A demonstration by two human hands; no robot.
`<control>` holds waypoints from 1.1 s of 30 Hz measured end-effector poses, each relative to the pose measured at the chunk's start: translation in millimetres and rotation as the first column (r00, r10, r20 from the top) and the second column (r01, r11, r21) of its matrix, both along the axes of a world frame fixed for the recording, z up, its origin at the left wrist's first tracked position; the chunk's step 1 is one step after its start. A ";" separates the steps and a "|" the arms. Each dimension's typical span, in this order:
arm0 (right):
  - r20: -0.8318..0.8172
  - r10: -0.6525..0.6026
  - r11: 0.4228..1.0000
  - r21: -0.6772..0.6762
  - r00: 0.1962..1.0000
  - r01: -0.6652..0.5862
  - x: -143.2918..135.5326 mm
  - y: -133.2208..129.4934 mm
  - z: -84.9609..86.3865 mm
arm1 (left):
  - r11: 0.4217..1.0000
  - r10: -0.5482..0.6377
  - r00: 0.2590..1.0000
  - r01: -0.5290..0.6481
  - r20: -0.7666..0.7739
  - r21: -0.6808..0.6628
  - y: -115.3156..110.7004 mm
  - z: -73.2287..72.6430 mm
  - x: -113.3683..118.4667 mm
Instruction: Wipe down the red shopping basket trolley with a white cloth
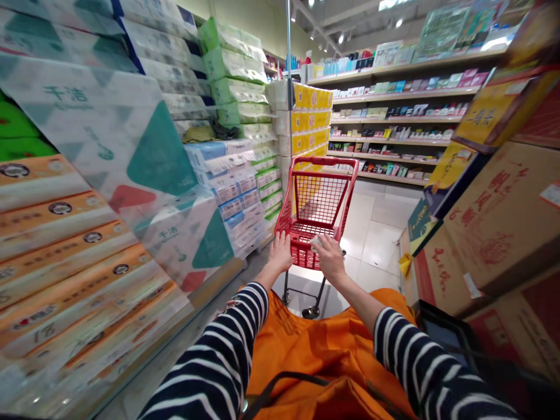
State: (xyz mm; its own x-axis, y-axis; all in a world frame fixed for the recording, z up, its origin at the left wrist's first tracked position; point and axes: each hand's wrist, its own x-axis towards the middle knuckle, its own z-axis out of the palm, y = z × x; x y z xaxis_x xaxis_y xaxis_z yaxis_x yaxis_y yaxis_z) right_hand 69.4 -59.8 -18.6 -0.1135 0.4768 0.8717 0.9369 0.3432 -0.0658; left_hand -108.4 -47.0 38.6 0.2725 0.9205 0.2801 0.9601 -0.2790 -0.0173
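A red shopping cart (319, 192) with mesh sides stands directly in front of me, its wheels on the floor. My left hand (280, 253) is at the cart's near left corner, fingers stretched forward and slightly apart, with nothing seen in it. Whether it presses on the rim I cannot tell. Over the near right part of the cart, my right hand (332, 258) pinches a small white wad (315, 242), which looks like a tissue or cloth. The fingers partly cover that wad. Between the hands, the cart's red grid front shows.
Stacked tissue packs (65, 233) line the left side, with yellow-and-white packs (311, 122) beyond. Cardboard boxes (503, 221) pile up close on the right. Shelves (394, 140) of small goods stand at the back. Pale floor tiles (380, 239) lie right of the cart.
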 end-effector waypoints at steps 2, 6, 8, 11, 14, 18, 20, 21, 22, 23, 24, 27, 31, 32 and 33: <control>0.057 0.053 0.998 -0.032 0.997 -0.051 -23.7 3.9 1.4 | 1.000 0.001 1.000 -0.002 -0.019 -0.028 -1.9 1.4 -1.1; 0.174 0.079 0.994 -0.088 0.982 -0.064 -36.9 6.6 7.5 | 0.998 0.009 0.998 -0.012 -0.060 -0.059 -4.1 8.0 0.8; 0.195 0.052 0.996 -0.084 0.979 -0.036 -18.4 3.7 6.0 | 0.998 0.011 0.997 -0.015 -0.072 -0.056 -3.9 9.6 2.4; 0.171 -0.035 0.999 -0.033 0.985 0.041 24.5 -4.4 -1.1 | 0.998 0.010 0.998 -0.014 -0.066 -0.054 -2.7 9.6 6.8; 0.111 -0.115 0.993 0.009 0.987 0.115 49.6 -9.8 -7.0 | 0.998 0.009 0.998 -0.012 -0.058 -0.056 -2.7 8.6 13.8; 0.082 -0.095 0.995 -0.004 0.992 0.096 24.2 -2.9 -6.7 | 0.998 -0.011 0.998 0.008 -0.054 -0.055 -3.1 8.0 21.9; 0.130 -0.034 0.999 -0.033 0.991 0.039 1.5 4.0 -2.8 | 0.997 -0.037 0.999 0.034 -0.038 -0.063 -1.2 8.8 23.2; 0.161 -0.001 0.999 -0.053 0.987 0.010 -7.1 7.0 -0.5 | 0.996 -0.050 0.998 0.048 -0.026 -0.072 0.4 9.7 23.1; 0.189 0.026 0.997 -0.072 0.982 -0.012 -12.3 9.2 1.5 | 0.995 -0.060 0.998 0.059 -0.013 -0.083 2.3 10.7 22.7; 0.212 0.044 0.996 -0.088 0.976 -0.026 -13.3 10.3 3.0 | 0.993 -0.068 0.998 0.068 -0.003 -0.094 4.4 11.8 22.0; 0.223 0.049 0.995 -0.098 0.974 -0.027 -10.2 10.3 3.8 | 0.992 -0.074 0.997 0.074 0.001 -0.103 6.4 12.8 21.3; 0.194 -0.019 0.995 -0.090 0.981 0.037 18.1 3.6 2.1 | 0.991 -0.090 0.996 0.088 -0.010 -0.097 10.4 13.0 19.7; 0.113 -0.133 0.989 -0.042 0.985 0.139 54.9 -8.3 -2.4 | 1.000 -0.009 1.000 0.010 0.027 -0.009 11.6 6.1 21.7; 0.100 -0.140 0.989 -0.038 0.985 0.144 56.1 -9.0 -2.8 | 1.000 0.019 0.999 -0.019 0.047 -0.002 12.1 4.2 22.8; 0.092 -0.136 0.989 -0.038 0.986 0.140 53.0 -8.1 -2.6 | 0.999 0.037 0.997 -0.037 0.063 -0.005 12.9 2.7 23.7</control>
